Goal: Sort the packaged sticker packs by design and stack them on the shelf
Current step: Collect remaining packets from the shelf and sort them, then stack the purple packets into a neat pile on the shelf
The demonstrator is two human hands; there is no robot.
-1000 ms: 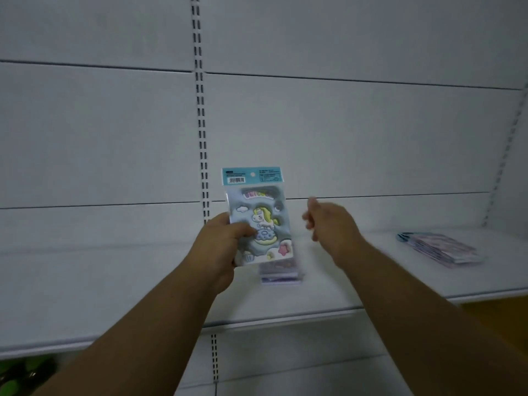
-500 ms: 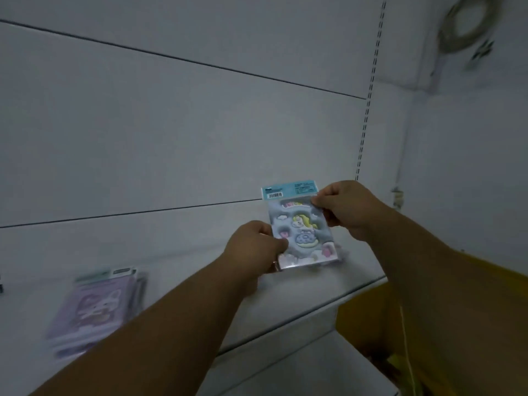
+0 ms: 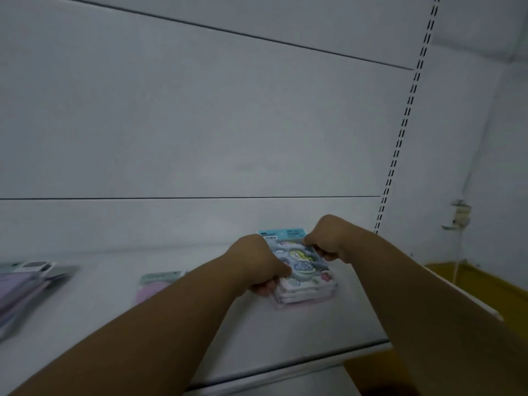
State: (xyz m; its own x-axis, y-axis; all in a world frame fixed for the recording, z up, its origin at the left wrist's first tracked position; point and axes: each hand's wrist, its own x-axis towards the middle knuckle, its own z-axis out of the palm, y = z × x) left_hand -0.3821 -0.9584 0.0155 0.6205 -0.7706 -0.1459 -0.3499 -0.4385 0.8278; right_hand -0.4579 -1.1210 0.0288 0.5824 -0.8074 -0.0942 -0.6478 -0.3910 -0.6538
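Both hands grip the unicorn sticker pack [image 3: 300,264] lower centre-right on the shelf [image 3: 300,332]: left hand [image 3: 257,265] pinching its left edge, right hand [image 3: 328,240] its top. Barcode visible, header text unreadable.

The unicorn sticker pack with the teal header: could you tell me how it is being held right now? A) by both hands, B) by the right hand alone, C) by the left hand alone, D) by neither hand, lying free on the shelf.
A: the left hand grips the lower left edge of the unicorn sticker pack and the right hand pinches its upper right corner, over a small pile on the shelf.
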